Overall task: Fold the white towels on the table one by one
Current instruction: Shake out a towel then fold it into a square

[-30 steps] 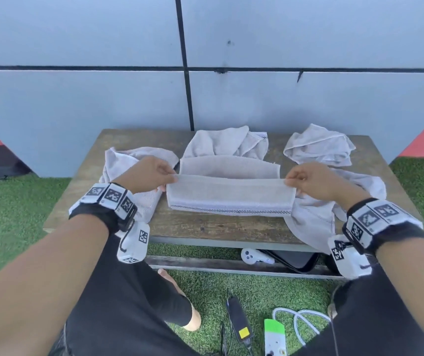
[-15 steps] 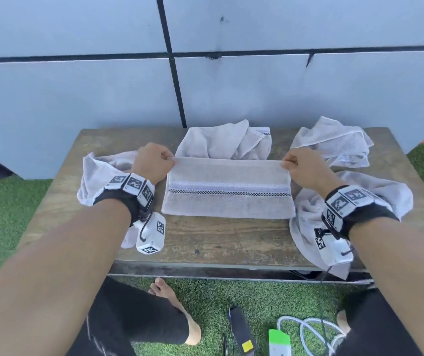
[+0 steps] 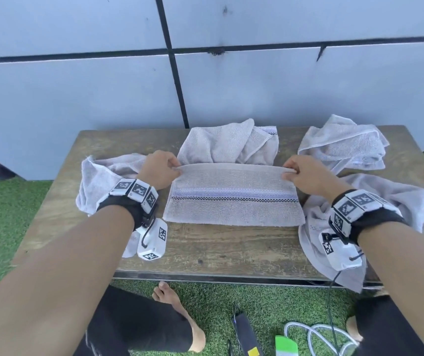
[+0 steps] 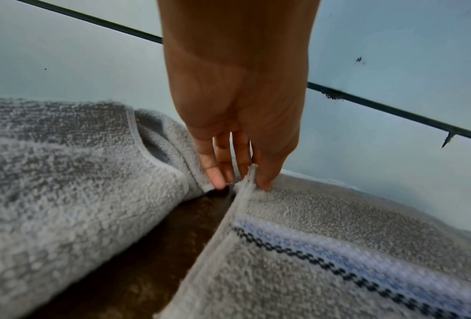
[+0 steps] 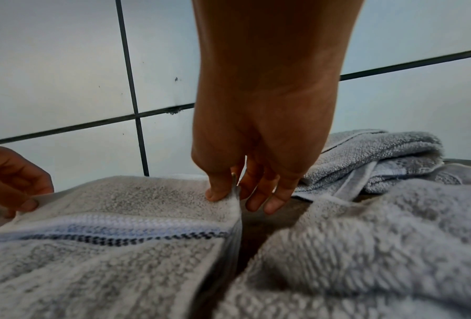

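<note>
Mid-frame on the table (image 3: pixel 205 253) lies the striped towel (image 3: pixel 234 201), folded into a band. My left hand (image 3: pixel 159 168) and right hand (image 3: pixel 306 176) each pinch a far corner of it. I judge this one half done; four crumpled towels (image 3: pixel 229 145) around it remain unfolded

Across the top of the frame runs a pale tiled wall (image 3: pixel 257 80) with dark seams, while green turf (image 3: pixel 218 304) at the bottom holds a white cable (image 3: pixel 308 332), a black device (image 3: pixel 244 332) and a green-and-white object (image 3: pixel 286 346).
</note>
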